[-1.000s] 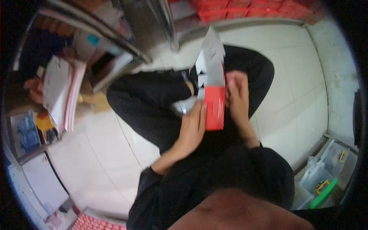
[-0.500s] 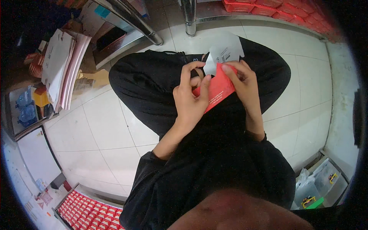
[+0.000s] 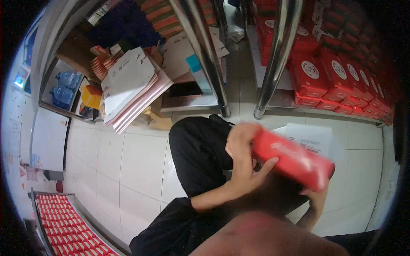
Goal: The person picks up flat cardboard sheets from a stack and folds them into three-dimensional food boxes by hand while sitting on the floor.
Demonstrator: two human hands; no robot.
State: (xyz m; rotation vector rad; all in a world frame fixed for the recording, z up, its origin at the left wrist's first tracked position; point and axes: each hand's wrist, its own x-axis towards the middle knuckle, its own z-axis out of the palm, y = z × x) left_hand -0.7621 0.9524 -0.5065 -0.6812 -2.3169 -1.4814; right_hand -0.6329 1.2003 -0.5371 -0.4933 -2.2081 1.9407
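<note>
Clearly, the red box [image 3: 292,158] is held slantwise over the lap, blurred, with white card [image 3: 316,138] spread out behind it; the bent left hand [image 3: 247,158] grips its left end, thumb along the near edge, and the right hand [image 3: 317,197], partly hidden, grasps the lower right end from below. Beyond the knees, a shelf [image 3: 279,97] carries stacked red boxes [image 3: 339,72] with white ovals. Over on the left, an open compartment [image 3: 57,109] holds blue bottles [image 3: 64,91], and below that a tray [image 3: 37,215] is filled with rows of red-and-white pieces [image 3: 64,226].
</note>
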